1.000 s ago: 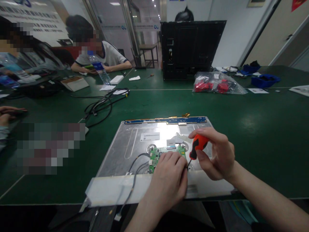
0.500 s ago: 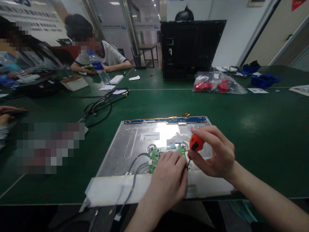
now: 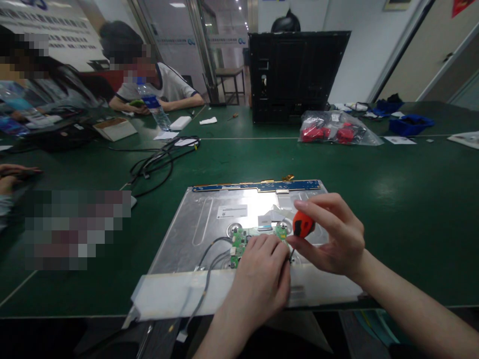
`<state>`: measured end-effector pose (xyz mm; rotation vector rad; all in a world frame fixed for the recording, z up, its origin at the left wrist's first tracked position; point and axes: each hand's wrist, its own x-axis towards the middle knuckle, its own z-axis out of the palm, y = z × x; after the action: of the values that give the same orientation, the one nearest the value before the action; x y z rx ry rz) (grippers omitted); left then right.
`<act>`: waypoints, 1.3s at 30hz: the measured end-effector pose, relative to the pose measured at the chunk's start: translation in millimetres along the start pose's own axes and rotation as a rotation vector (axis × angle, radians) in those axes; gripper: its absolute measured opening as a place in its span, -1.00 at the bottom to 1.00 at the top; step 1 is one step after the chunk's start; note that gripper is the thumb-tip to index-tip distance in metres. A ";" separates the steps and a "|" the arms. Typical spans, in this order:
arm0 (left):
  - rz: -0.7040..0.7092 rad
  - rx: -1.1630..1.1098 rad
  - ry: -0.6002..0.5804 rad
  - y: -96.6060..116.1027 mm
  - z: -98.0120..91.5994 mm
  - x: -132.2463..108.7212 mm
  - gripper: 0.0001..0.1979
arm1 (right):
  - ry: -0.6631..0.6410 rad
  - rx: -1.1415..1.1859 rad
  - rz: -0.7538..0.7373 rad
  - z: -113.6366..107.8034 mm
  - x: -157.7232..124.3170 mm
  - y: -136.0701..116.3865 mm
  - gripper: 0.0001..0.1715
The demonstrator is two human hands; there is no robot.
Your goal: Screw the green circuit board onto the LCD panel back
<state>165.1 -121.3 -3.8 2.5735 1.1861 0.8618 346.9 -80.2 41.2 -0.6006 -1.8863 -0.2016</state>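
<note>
My right hand [image 3: 335, 237] pinches the short orange-and-black handle of a screwdriver [image 3: 303, 224] between thumb and fingers. Its dark shaft slopes down to the right edge of a green circuit board [image 3: 239, 244]. Across the board lies my left hand [image 3: 264, 271], knuckles up and fingers curled together beside the shaft; the fingertips and whatever they grip are hidden. Under the board is a silver display panel [image 3: 179, 239] with a label, a blue board strip along its far edge and a whitish film along its near edge. Grey cables [image 3: 208, 279] run from the board's left side over the near edge.
Black cables [image 3: 160, 159] lie coiled left of the panel. A dark screen housing [image 3: 295, 75] stands at the back, with a clear bag of red parts [image 3: 337, 130] in front. A blue tray [image 3: 410, 124] sits far right. Two people are across the table, near bottles [image 3: 155, 107].
The screwdriver handle has turned slightly in my right fingers and tilted, and my thumb has shifted a little left. My left hand stays in place.
</note>
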 end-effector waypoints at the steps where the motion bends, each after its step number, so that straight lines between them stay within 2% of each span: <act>1: -0.002 -0.003 -0.007 0.0 0.0 -0.1 -0.86 | -0.007 0.003 -0.003 0.0 0.3 -0.7 -0.44; 8: -0.027 -0.003 -0.068 0.6 0.0 1.3 -0.90 | 0.012 0.148 0.003 4.3 -2.5 -0.8 -0.23; 12: -0.019 -0.001 -0.055 -0.1 -0.5 1.0 -0.89 | 0.010 0.207 0.001 5.3 -4.3 2.5 -0.31; 18: -0.011 0.012 -0.017 -0.9 1.0 0.1 -0.87 | 0.025 0.058 0.007 2.4 -2.7 1.7 -0.43; 24: -0.019 0.003 -0.063 0.2 -1.2 0.3 -0.89 | -0.016 0.104 -0.009 0.3 2.4 -1.8 -0.30; 29: -0.018 -0.001 -0.056 0.0 -0.4 -0.2 -0.89 | 0.007 0.176 -0.015 2.8 0.2 0.7 -0.34; 35: -0.011 0.021 -0.028 0.4 0.7 0.1 -0.87 | 0.002 0.048 0.005 1.4 -1.3 1.4 -0.39; 39: -0.014 0.010 -0.047 0.8 -0.7 0.5 -0.87 | -0.026 0.024 0.000 -0.4 0.2 -1.3 -0.34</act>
<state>165.5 -121.6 -2.8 2.5749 1.1970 0.7896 346.6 -81.4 41.7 -0.5894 -1.9116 -0.1712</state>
